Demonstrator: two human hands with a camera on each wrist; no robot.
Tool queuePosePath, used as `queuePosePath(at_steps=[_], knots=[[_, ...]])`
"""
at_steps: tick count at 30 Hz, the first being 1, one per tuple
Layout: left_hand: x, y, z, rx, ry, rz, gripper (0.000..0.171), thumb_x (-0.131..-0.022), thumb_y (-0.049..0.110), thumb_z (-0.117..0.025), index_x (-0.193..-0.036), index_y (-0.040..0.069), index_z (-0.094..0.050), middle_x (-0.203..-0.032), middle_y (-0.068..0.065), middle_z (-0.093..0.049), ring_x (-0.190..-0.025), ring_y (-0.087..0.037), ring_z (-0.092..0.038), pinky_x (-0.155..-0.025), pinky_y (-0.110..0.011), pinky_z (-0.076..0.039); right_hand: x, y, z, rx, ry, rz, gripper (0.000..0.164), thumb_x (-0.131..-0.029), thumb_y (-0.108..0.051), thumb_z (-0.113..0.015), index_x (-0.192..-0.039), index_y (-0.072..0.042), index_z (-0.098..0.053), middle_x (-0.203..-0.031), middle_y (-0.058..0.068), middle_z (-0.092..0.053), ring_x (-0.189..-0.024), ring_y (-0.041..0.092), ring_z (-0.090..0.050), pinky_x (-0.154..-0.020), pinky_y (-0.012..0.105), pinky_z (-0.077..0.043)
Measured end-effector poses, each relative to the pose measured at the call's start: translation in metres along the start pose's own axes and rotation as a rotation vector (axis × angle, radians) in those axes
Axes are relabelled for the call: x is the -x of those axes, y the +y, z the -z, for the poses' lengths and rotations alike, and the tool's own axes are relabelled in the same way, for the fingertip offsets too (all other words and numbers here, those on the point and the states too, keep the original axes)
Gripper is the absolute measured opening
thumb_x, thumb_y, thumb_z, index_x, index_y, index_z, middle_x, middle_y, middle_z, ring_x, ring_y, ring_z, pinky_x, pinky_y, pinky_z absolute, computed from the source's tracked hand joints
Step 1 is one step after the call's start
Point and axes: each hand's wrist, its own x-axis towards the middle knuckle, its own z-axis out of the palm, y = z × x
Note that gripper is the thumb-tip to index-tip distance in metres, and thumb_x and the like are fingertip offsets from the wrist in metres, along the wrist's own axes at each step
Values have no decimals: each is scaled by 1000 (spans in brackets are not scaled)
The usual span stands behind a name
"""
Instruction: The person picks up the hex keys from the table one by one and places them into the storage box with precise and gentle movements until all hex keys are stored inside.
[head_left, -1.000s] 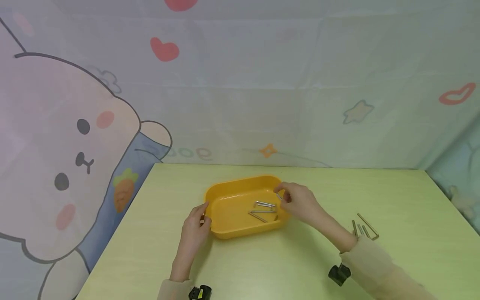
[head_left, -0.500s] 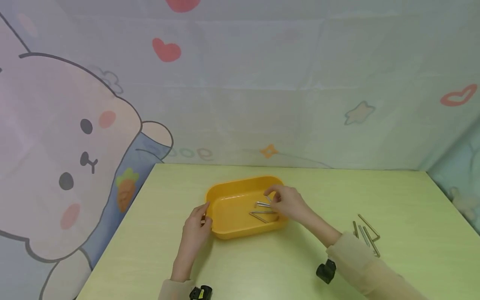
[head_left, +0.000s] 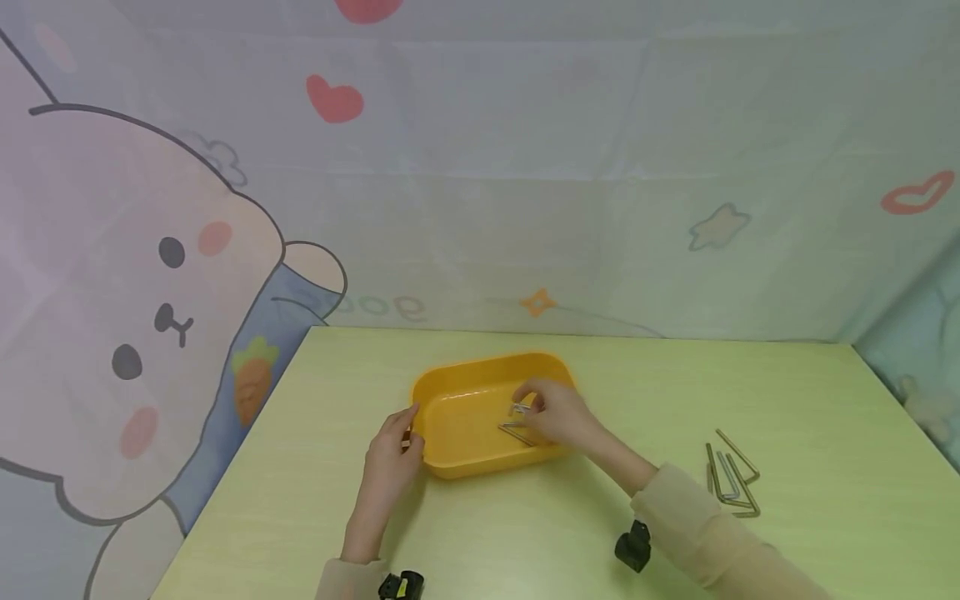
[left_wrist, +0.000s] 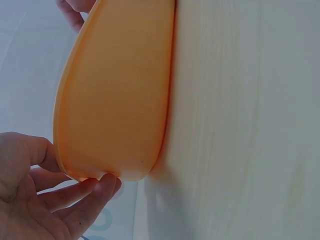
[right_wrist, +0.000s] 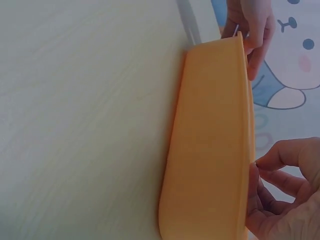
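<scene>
A shallow yellow-orange tray (head_left: 480,463) stands on the table. My left hand (head_left: 392,454) grips its left end, thumb and fingers on the rim; the left wrist view shows fingertips against the tray's wall (left_wrist: 112,90). Over the tray's right half, my right hand (head_left: 561,414) pinches a small silver L-shaped hex key (head_left: 519,408), mostly covered by the fingers. Other hex keys (head_left: 517,434) lie on the tray floor below, partly hidden by that hand. In the right wrist view, the right hand (right_wrist: 287,187) is beyond the tray's near wall, thumb and forefinger together.
Several more L-shaped hex keys (head_left: 743,483) lie in a loose group on the table (head_left: 810,417) to the right, near the right sleeve (head_left: 682,508). A printed cloth (head_left: 487,167) hangs behind the table's far edge.
My right hand has moved left and lower, from the tray's right rim to over the hex keys inside. The keys on the table show more fully. My left hand stays put.
</scene>
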Motion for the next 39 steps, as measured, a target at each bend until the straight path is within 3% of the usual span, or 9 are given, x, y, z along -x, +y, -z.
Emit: queuePosePath(at_steps=[8, 17, 21, 31, 39], knots=[[-1, 1, -2, 0, 4, 4, 46, -92, 4, -48, -139, 1, -49, -136, -20, -53, -106, -31, -61, -86, -40, -58, -6, 6, -13, 51, -16, 59, 19, -83, -5, -63, -101, -5, -70, -71, 2, -60, -65, 12, -49, -59, 21, -40], [-2, 2, -2, -5, 0, 18, 47, -93, 4, -48, -139, 1, -49, -137, -19, -53, -105, -30, -61, -87, -40, -58, -10, 5, -18, -19, -142, 44, 17, -82, -5, -60, -97, -3, -67, -59, 0, -58, -48, 7, -48, -45, 19, -40], [-2, 1, -2, -4, 4, 21, 47, -93, 4, -48, -139, 1, -49, -136, -19, -53, -105, -29, -61, -87, -40, -58, -14, 5, -22, -10, -187, 27, 14, -83, -7, -61, -94, -4, -68, -62, -2, -59, -51, 6, -48, -49, 18, -40], [-1, 1, -3, 4, -6, 21, 47, -93, 4, -48, -140, 1, -48, -137, -19, -53, -105, -29, -61, -87, -40, -58, -24, 5, -32, 127, -175, 1, 9, -82, -8, -65, -90, -9, -70, -90, 3, -70, -72, 13, -54, -67, 24, -45], [0, 1, -2, 3, 0, 8, 47, -92, 3, -49, -140, 2, -48, -136, -18, -53, -105, -28, -60, -86, -39, -58, -24, -3, -39, 217, -172, 17, 12, -78, -4, -62, -88, -10, -66, -87, 2, -68, -74, 16, -53, -65, 29, -45]])
